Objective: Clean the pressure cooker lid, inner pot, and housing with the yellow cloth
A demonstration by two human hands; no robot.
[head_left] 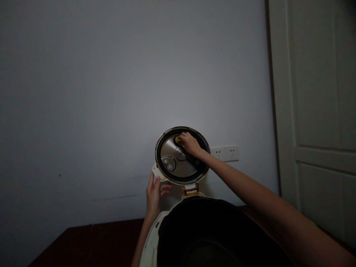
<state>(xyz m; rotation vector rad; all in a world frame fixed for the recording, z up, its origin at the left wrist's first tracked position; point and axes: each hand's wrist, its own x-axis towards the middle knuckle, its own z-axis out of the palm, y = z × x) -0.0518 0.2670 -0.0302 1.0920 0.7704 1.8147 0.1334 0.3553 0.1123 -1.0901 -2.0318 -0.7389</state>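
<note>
An electric cooker stands with its lid [180,168] swung up on the hinge [191,190], so the metal inner face is towards me. My right hand [189,144] presses a small yellow sponge [177,139] against the upper part of that face. Most of the sponge is hidden by my fingers. Low on the lid's left side, my left hand [154,191] grips the white tab [159,172] between thumb and forefinger, its other fingers spread. Below is the cooker's white body [151,237] with a dark inner pot [172,230], whose inside is too dark to make out.
Behind the lid rises a pale wall [111,92], with a white socket panel [232,153] just right of the lid. A dark red tabletop [91,241] lies under the cooker. On the right stands a panelled door [317,111].
</note>
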